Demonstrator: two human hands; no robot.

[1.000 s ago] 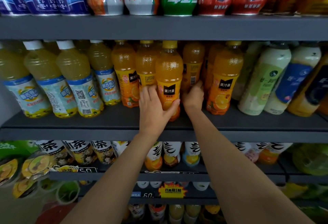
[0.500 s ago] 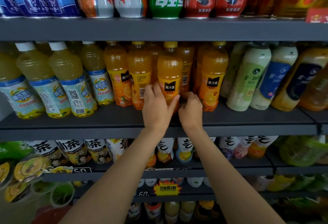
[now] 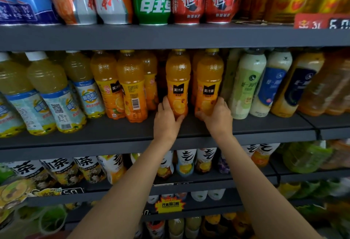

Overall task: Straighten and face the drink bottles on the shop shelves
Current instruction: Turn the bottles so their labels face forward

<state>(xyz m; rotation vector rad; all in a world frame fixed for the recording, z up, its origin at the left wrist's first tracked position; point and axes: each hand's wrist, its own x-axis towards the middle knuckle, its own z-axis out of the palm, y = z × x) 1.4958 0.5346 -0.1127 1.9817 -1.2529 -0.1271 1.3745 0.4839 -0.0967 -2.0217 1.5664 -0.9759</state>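
Orange juice bottles upright on middle shelf (image 3: 113, 134). Left hand (image 3: 167, 118) curled round base of one bottle (image 3: 178, 85); right hand (image 3: 216, 114) grips its neighbour (image 3: 208, 87), just right. Both labels face out. Barcode-out bottle (image 3: 133, 91) stands left of left hand, nearer it.

The left hand (image 3: 167, 119) is gripping one orange juice bottle (image 3: 178, 79) while the right hand (image 3: 216, 114) is gripping its right-hand neighbour (image 3: 209, 83) on the middle shelf (image 3: 113, 130).

One head-worn wide-angle view, close to the shelf (image 3: 170, 38), facing forward and slightly down.
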